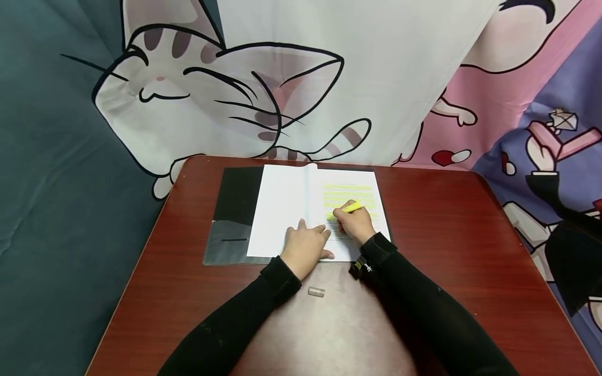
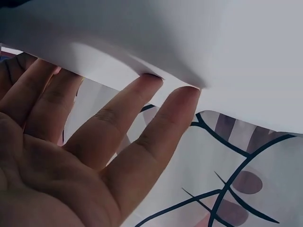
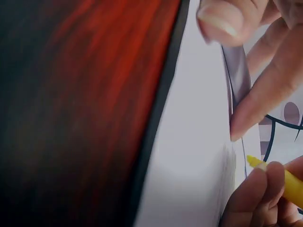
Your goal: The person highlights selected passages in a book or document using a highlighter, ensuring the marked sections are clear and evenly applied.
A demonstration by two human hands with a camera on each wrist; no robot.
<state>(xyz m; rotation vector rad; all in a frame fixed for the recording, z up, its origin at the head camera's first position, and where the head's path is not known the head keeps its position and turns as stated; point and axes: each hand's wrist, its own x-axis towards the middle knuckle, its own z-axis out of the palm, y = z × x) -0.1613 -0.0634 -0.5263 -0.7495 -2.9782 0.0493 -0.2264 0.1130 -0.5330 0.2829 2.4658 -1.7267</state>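
My right hand [image 1: 356, 225] pinches a yellow highlighter [image 1: 352, 207] over the printed right page [image 1: 348, 248]. Many lines of that page carry yellow marking. In the right wrist view, the tip of the highlighter [image 3: 293, 187] pokes out past the right hand's fingertips [image 3: 253, 184]. My left hand [image 1: 304, 247] rests with spread fingers across the lower inner part of the open pages. The left wrist view has its fingertips [image 2: 184, 97] against the white paper [image 2: 246, 56]. A blank white page [image 1: 279, 209] lies on the left side.
Beneath the pages lies an open dark folder [image 1: 237, 190] with a clear pocket [image 1: 226, 245] at lower left. A small grey cylinder [image 1: 316, 292] sits on the reddish-brown table [image 1: 447, 235] near the left wrist. Behind hangs a curtain with cartoon drawings [image 1: 400, 68].
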